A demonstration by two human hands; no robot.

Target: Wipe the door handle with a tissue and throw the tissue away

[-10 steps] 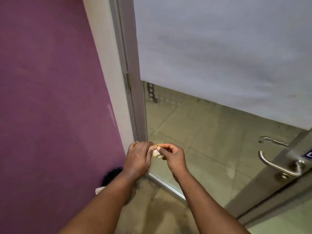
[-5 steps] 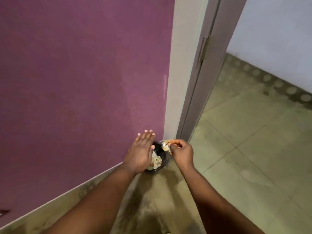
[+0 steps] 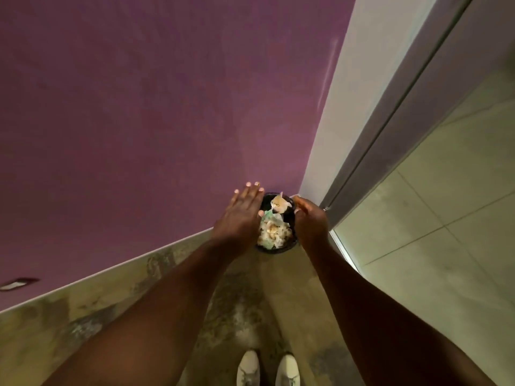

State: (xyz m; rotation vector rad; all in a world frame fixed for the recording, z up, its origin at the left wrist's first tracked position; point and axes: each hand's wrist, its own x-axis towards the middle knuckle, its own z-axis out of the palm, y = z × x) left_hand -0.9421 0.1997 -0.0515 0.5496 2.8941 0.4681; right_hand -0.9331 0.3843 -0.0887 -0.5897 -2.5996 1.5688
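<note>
Only 1 view, worn on the head, aimed steeply down and forward. Shoes (image 3: pixel 267 369) at the near edge, both forearms reaching away toward a bin (image 3: pixel 276 247) in the far corner. Purple wall (image 3: pixel 139 107) fills the left and far side; door frame (image 3: pixel 404 107) and tiled floor (image 3: pixel 446 246) on the right. Wide-angle bend at the edges.

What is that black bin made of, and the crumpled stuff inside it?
The bin looks like black plastic, judging by its thin, slightly shiny rim, though I can't be sure. The crumpled stuff looks like soft, matte paper tissue: whitish, creased, wadded. The piece on top looks orange-stained.
</note>
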